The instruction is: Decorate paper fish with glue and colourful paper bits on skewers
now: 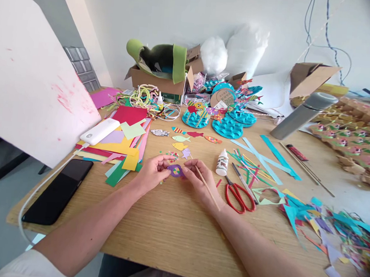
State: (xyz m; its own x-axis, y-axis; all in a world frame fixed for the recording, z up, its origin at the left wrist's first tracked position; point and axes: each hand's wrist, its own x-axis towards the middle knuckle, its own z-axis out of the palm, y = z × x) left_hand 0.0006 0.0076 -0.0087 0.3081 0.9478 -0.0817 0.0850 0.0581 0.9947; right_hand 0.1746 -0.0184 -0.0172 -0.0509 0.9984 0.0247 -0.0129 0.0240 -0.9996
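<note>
Left hand [150, 172] and right hand [202, 183] pinch opposite edges of a purple paper cutout [176, 170], its middle patched green and yellow, over the table [171, 227]; the right also holds a thin stick [208, 187]. Lettering on the white bottle [222, 163] is illegible.

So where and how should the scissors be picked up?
Probably by the red loops of the scissors, from the near side: the loops face that way and the blades point away, toward the white bottle. The right hand is nearer, though a wooden stick lies across it.
</note>
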